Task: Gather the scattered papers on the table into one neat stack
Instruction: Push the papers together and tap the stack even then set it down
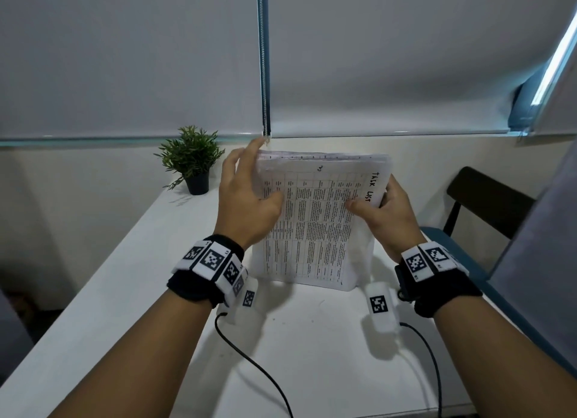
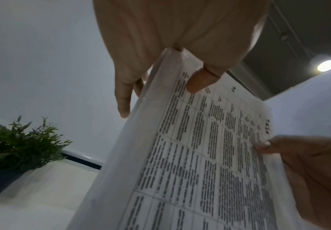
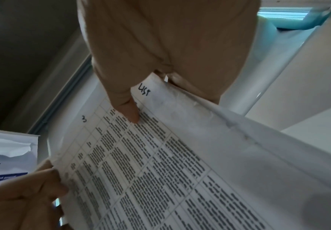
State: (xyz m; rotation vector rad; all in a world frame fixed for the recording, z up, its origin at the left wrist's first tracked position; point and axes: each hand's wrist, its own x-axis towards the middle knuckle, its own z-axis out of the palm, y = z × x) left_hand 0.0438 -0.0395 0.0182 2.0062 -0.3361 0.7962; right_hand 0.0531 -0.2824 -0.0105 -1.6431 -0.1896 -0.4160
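A stack of papers [image 1: 312,224] stands upright on its lower edge on the white table [image 1: 125,308]; the front sheet is a printed grid with "TASK LIST" handwritten on it. My left hand [image 1: 246,196] grips the stack's left side, thumb on the front sheet and fingers behind. My right hand [image 1: 384,211] grips the right side the same way. In the left wrist view the stack of papers [image 2: 200,155] shows its thick edge under my left hand [image 2: 170,80]. In the right wrist view my right hand [image 3: 140,96] presses its thumb on the stack of papers [image 3: 160,171].
A small potted plant [image 1: 192,165] stands at the table's far left by the wall. A dark chair [image 1: 487,202] sits to the right of the table. Two black cables [image 1: 249,364] trail from my wrists over the near table. Window blinds [image 1: 125,58] hang behind.
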